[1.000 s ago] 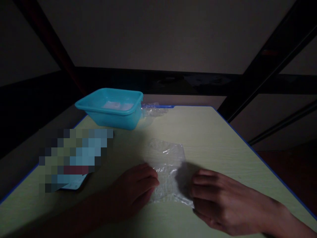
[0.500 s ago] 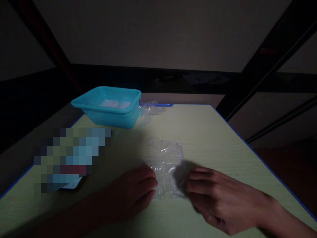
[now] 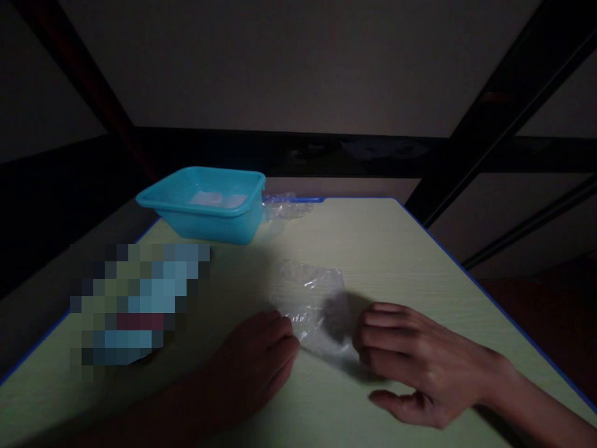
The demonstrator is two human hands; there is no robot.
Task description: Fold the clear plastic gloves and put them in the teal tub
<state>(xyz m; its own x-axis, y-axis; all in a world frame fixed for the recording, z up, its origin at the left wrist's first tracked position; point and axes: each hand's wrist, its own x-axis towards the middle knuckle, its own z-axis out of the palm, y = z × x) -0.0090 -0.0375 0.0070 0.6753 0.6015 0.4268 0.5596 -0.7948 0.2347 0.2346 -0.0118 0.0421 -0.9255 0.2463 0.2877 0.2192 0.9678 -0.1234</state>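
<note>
Folded-up plastic bag (image 3: 313,306) now between hands.

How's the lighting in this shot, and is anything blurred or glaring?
Head view: dim overall, with the left hand in deep shadow; small glints on the clear plastic bag; a pixelated block hides something left of it; the turquoise plastic tub stays clearly readable.

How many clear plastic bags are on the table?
2: one flat plastic bag between the left hand and right hand, one crumpled bag behind the blue tub. The tub may hide more.
</note>
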